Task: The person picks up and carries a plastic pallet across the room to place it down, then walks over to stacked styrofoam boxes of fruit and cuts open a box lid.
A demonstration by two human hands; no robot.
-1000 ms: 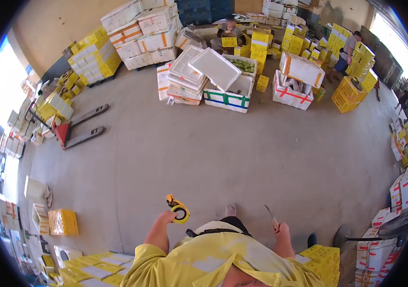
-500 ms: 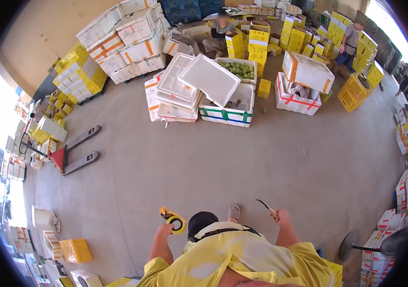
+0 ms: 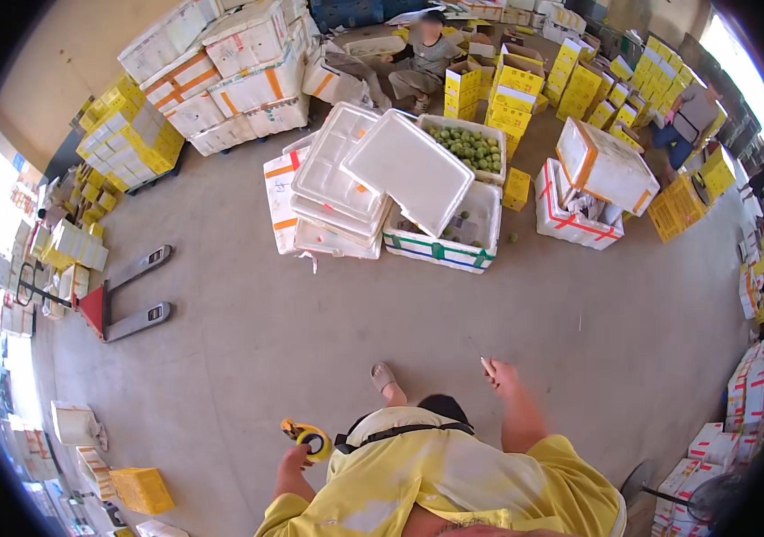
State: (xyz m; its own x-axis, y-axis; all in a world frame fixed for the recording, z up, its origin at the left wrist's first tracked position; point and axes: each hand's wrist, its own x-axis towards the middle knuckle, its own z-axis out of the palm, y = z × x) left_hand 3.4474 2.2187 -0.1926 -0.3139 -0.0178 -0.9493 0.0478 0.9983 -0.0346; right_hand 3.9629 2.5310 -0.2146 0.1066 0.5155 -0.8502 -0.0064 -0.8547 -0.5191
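Tape dispenser (image 3: 301, 435) (yellow); inside left hand (image 3: 294, 459)

A person in a loose yellow, pale-patched cloth shirt (image 3: 382, 501) stands across the room from me, both arms out ahead, uneven in reach. The bare left hand (image 3: 293, 460) sits low beside the waist, fingers curled in a grip, its bare left forearm (image 3: 292, 486) short of full stretch. The bare right hand (image 3: 500, 378) reaches farther forward, fingers closed over a hold, at the end of a bare right forearm (image 3: 522, 418) slanting inward from the sleeve. The two hands are well apart; one sandalled foot (image 3: 382, 373) shows beyond the waist.
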